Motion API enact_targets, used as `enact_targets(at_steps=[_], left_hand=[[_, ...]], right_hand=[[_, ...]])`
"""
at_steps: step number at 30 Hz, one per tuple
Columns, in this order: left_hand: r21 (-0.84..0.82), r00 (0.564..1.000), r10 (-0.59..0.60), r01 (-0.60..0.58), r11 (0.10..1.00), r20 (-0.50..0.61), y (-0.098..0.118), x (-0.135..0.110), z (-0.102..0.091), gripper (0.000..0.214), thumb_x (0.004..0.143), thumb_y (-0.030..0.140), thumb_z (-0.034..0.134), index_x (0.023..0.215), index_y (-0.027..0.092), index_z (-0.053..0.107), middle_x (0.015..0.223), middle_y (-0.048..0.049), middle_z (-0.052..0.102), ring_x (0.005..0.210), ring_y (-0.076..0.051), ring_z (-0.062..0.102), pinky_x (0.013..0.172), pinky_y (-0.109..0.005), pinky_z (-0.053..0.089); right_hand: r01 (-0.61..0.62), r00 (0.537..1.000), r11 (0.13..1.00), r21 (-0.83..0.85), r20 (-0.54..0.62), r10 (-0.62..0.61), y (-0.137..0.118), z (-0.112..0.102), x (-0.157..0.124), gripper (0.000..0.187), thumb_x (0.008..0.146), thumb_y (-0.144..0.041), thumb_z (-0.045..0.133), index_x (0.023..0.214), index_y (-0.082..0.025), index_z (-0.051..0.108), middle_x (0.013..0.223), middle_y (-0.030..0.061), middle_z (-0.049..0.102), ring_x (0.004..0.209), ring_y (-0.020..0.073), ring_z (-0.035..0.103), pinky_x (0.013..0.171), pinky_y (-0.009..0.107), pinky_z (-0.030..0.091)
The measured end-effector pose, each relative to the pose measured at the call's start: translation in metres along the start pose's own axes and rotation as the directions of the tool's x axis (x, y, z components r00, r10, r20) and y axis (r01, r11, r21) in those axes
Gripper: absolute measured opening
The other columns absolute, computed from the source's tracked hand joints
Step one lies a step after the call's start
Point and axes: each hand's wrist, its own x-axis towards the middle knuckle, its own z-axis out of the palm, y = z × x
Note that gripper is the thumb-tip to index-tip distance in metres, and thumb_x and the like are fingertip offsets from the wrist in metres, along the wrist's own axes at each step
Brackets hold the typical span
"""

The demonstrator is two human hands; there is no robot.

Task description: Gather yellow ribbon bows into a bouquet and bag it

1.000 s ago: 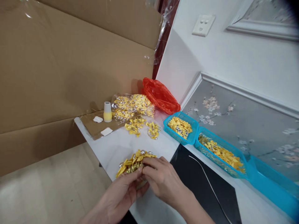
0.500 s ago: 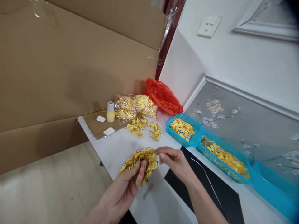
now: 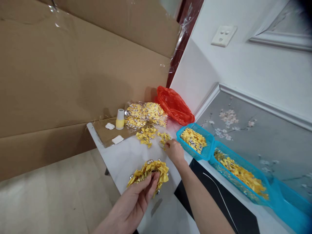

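Note:
My left hand [image 3: 136,201] is closed on a bunch of yellow ribbon bows with silver beads [image 3: 149,170], held just above the white table [image 3: 122,159]. My right hand [image 3: 174,151] is stretched forward to a small loose pile of yellow bows [image 3: 164,138] on the table; its fingertips touch the pile and look pinched on a piece. A second small pile of bows [image 3: 146,135] lies just left of that one.
A clear bag of bows [image 3: 145,113], a yellow-and-white thread spool [image 3: 120,119] and a red plastic bag [image 3: 174,105] stand at the table's back. Two blue baskets of bows [image 3: 195,139] [image 3: 241,170] sit at the right. Cardboard sheets [image 3: 73,65] lean behind.
My right hand let go of the bunch and reached forward to the small pile of bows. My left hand kept the bunch.

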Motion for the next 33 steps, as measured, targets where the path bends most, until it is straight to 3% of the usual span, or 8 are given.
enact_targets(at_steps=[4,8,13,18,27,30,33], left_hand=[[-0.017,1.000,-0.030,0.031,0.999,0.007,0.000,0.001,-0.002,0.023,0.080,-0.004,0.056,0.102,-0.001,0.062,0.102,-0.0217,0.070,0.086,-0.021,0.071,0.074,-0.023,0.060],[-0.001,0.999,-0.051,0.051,0.999,0.011,0.001,0.003,-0.002,0.020,0.081,-0.003,0.056,0.099,0.000,0.063,0.097,-0.0204,0.071,0.081,-0.020,0.072,0.071,-0.022,0.060],[0.044,0.998,-0.066,0.065,0.997,0.024,0.001,0.004,0.000,0.020,0.081,-0.001,0.057,0.099,0.001,0.064,0.093,-0.0178,0.071,0.072,-0.017,0.072,0.064,-0.020,0.061],[0.070,0.997,-0.061,0.057,0.996,0.048,-0.001,0.003,0.003,0.018,0.083,0.002,0.057,0.099,0.001,0.065,0.091,-0.0166,0.071,0.071,-0.016,0.071,0.064,-0.020,0.061],[0.080,0.998,-0.043,0.039,0.996,0.055,-0.003,0.011,0.001,0.016,0.083,0.003,0.056,0.095,0.002,0.066,0.090,-0.0159,0.070,0.073,-0.015,0.070,0.065,-0.022,0.061],[0.084,0.998,-0.036,0.031,0.996,0.057,-0.004,0.012,0.001,0.016,0.083,0.003,0.056,0.096,0.001,0.066,0.091,-0.0158,0.070,0.073,-0.015,0.070,0.066,-0.021,0.060],[0.082,0.998,-0.028,0.023,0.996,0.063,-0.004,0.011,0.001,0.016,0.083,0.003,0.057,0.096,0.001,0.065,0.092,-0.0157,0.069,0.075,-0.014,0.069,0.066,-0.021,0.060]], right_hand=[[-0.026,1.000,0.982,0.186,0.010,0.025,0.009,-0.016,0.004,0.023,0.075,-0.042,0.060,0.075,-0.019,0.066,0.075,0.0042,0.063,0.073,0.0192,0.056,0.065,0.027,0.043],[-0.086,0.995,0.900,0.427,0.076,0.059,0.013,-0.046,-0.001,0.043,0.074,-0.058,0.057,0.082,-0.016,0.064,0.066,0.0012,0.055,0.060,0.0144,0.050,0.052,0.024,0.040],[-0.148,0.985,0.766,0.625,0.164,0.056,0.009,-0.079,-0.018,0.042,0.071,-0.060,0.063,0.071,-0.019,0.059,0.070,0.0002,0.054,0.059,0.0112,0.047,0.053,0.022,0.039],[-0.196,0.970,0.691,0.696,0.240,0.033,0.001,-0.094,-0.050,0.037,0.075,-0.054,0.066,0.073,-0.018,0.060,0.069,-0.0010,0.053,0.058,0.0095,0.045,0.052,0.021,0.036],[-0.185,0.955,0.682,0.708,0.293,-0.045,0.000,-0.091,-0.093,0.030,0.088,-0.048,0.054,0.083,-0.018,0.056,0.063,-0.0035,0.048,0.057,0.0092,0.041,0.055,0.021,0.034],[-0.049,0.951,0.840,0.541,0.282,-0.127,-0.003,-0.096,-0.099,0.025,0.094,-0.042,0.044,0.089,-0.019,0.053,0.062,-0.0039,0.048,0.056,0.0108,0.043,0.056,0.023,0.035],[0.189,0.928,0.967,0.171,0.292,-0.233,-0.013,-0.107,-0.106,0.019,0.096,-0.027,0.040,0.090,-0.020,0.056,0.072,-0.0007,0.055,0.063,0.0125,0.050,0.062,0.025,0.038]])
